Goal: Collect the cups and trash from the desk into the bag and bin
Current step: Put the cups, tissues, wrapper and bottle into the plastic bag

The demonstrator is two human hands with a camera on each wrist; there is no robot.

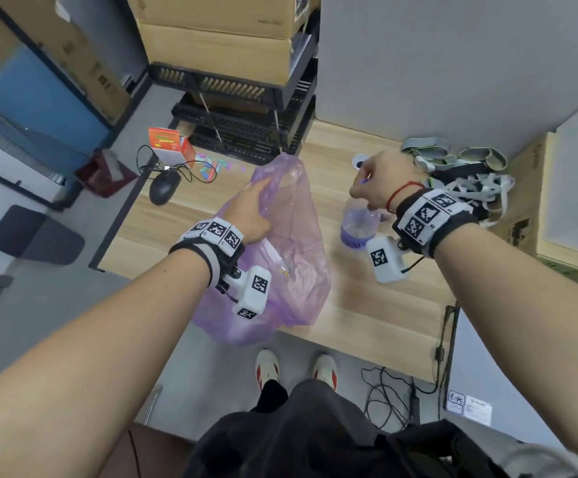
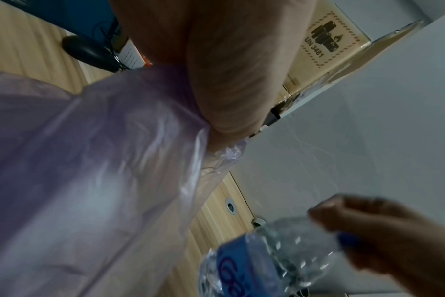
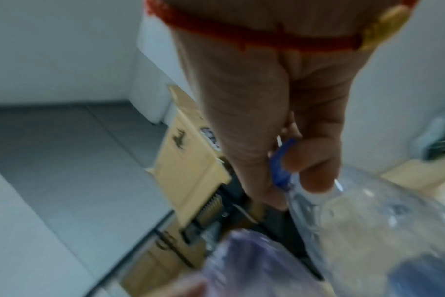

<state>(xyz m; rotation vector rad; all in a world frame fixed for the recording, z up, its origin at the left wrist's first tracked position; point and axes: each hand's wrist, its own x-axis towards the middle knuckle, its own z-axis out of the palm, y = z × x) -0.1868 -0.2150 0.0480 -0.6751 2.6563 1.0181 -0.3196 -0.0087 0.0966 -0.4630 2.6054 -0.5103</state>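
A translucent purple plastic bag (image 1: pixel 280 257) stands on the wooden desk (image 1: pixel 366 305), its mouth pulled upward. My left hand (image 1: pixel 251 212) grips the bag's upper edge; in the left wrist view the bag (image 2: pixel 89 170) bunches under the palm (image 2: pixel 216 70). My right hand (image 1: pixel 380 182) holds a clear plastic bottle (image 1: pixel 358 225) with a blue label by its blue-capped neck, just right of the bag and above the desk. In the right wrist view the fingers (image 3: pixel 313 160) pinch the cap (image 3: pixel 282 162) of the bottle (image 3: pixel 368 231). The bottle (image 2: pixel 267 257) looks empty.
A black mouse (image 1: pixel 164 188) with its cable, an orange-and-white box (image 1: pixel 170 144) and small coloured bits (image 1: pixel 211 167) lie at the desk's far left. A heap of grey straps (image 1: pixel 460 174) fills the far right. Black crates (image 1: pixel 246 108) and cardboard boxes (image 1: pixel 222 36) stand behind.
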